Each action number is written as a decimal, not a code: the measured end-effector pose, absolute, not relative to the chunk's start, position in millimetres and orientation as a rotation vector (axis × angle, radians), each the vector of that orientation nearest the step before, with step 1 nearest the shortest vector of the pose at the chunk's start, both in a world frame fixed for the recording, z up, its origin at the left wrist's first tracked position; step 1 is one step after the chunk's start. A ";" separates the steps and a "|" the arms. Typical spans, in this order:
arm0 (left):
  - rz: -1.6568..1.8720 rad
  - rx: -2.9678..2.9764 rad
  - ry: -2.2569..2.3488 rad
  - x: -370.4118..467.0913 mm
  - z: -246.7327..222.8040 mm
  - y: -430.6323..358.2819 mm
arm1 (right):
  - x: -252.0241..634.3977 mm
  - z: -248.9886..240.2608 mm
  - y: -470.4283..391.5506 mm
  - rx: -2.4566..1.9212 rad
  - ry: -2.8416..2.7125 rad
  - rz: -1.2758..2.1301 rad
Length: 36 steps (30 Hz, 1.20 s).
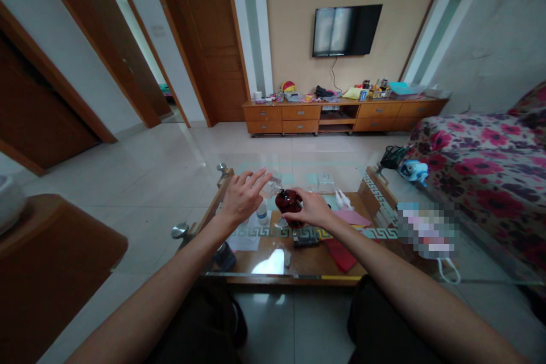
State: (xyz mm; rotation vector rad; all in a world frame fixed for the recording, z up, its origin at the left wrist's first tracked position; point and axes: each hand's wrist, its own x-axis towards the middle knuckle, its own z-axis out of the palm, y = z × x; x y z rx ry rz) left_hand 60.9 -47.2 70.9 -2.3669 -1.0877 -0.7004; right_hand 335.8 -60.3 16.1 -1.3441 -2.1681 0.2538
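My right hand (313, 209) is wrapped round the side of a small, round, dark red glossy pot (286, 201), held above the glass table. My left hand (244, 196) is at the pot's left, its fingers stretched over a clear, see-through container (273, 183) that it grips from the side. That container leans toward the pot's top, close to a small dark part there. Whether the two touch I cannot tell. A small bottle with a pale label (261, 214) shows just below my left hand.
The glass coffee table (273, 280) has a wooden lower shelf holding a dark box (306, 239), a red packet (342, 254) and pink paper (352, 218). A strapped bag, partly blurred (426, 230), is at the right. Behind stands a low cabinet (301, 119); a flowered sofa (482, 165) is at the right.
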 end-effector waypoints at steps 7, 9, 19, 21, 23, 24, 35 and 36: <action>-0.687 -2.370 -1.085 60.2 70.1 -45.9 | 335.1 16.1 -60.7 -1.358 -2.174 0.232; -0.686 -2.366 -1.084 60.1 70.1 -45.9 | 334.9 16.3 -60.4 -1.366 -2.179 0.231; -0.703 -2.358 -1.064 59.9 70.2 -47.0 | 334.6 18.1 -61.6 -1.369 -2.171 0.263; -0.701 -2.362 -1.064 59.8 70.2 -47.1 | 334.3 19.0 -62.1 -1.383 -2.173 0.263; -0.688 -2.366 -1.074 59.7 70.3 -47.2 | 334.2 19.5 -62.3 -1.394 -2.173 0.262; -0.684 -2.366 -1.078 59.7 70.3 -47.3 | 334.2 19.5 -62.3 -1.393 -2.174 0.265; -0.672 -2.372 -1.072 58.9 70.1 -47.7 | 335.8 15.8 -60.6 -1.349 -2.182 0.293; -0.677 -2.373 -1.069 58.9 70.1 -47.6 | 335.8 15.9 -60.7 -1.349 -2.183 0.298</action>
